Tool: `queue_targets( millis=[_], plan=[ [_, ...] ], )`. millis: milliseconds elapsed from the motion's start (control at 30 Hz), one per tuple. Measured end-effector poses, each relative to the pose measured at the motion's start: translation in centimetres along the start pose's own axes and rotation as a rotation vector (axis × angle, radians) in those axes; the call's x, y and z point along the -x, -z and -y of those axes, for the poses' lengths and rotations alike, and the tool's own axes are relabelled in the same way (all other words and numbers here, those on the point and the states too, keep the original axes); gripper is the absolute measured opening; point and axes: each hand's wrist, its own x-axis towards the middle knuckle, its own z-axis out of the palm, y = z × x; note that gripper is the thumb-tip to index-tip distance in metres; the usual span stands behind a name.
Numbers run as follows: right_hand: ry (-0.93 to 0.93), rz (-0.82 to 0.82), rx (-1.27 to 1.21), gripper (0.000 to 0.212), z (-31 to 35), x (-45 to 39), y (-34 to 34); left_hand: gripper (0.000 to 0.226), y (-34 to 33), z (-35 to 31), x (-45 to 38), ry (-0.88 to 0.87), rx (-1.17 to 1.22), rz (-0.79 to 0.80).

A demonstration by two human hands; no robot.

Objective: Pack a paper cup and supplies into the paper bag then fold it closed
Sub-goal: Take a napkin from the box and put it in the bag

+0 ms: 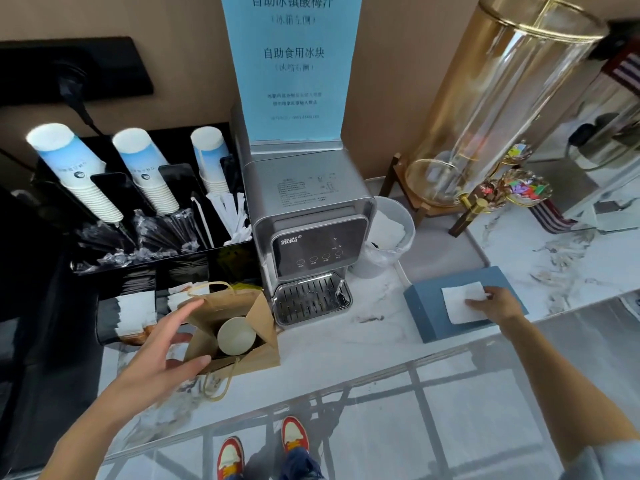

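Note:
A brown paper bag stands open on the marble counter in front of the water dispenser. A white paper cup sits upright inside it. My left hand is spread open at the bag's left side, thumb near its front edge, fingers near the rim. My right hand rests on a white napkin on top of a blue tissue box, fingertips pinching the napkin's right edge.
A black organizer at the left holds stacked paper cups, straws, stirrers and sachets. The silver water dispenser stands in the middle, a small bin beside it, a glass drink dispenser at the right. The counter edge runs below.

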Motion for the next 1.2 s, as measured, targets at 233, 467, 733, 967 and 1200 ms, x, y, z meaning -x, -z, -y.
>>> queue_targets(
  millis=[233, 467, 733, 967, 1200],
  plan=[
    [-0.069, 0.261, -0.485, 0.034, 4.8, 9.8, 0.2, 0.082, 0.6, 0.0, 0.2, -0.037, -0.014, 0.045],
    [0.017, 0.507, -0.721, 0.011, 12.1, 22.3, -4.1, 0.084, 0.9, 0.5, 0.2, -0.062, -0.061, 0.070],
    [0.375, 0.828, -0.413, 0.022, 20.3, 34.6, -9.4, 0.096, 0.9, 0.8, -0.8, -0.099, -0.097, 0.121],
    [0.713, 0.602, 0.586, 0.021, 23.9, 35.9, -18.7, 0.102, 0.4, 1.3, -1.7, -0.100, -0.073, 0.189],
    [0.553, 0.543, 0.926, 0.039, 23.9, 33.3, -25.6, 0.106, 0.3, 2.2, -1.6, -0.136, -0.045, 0.222]
  ],
)
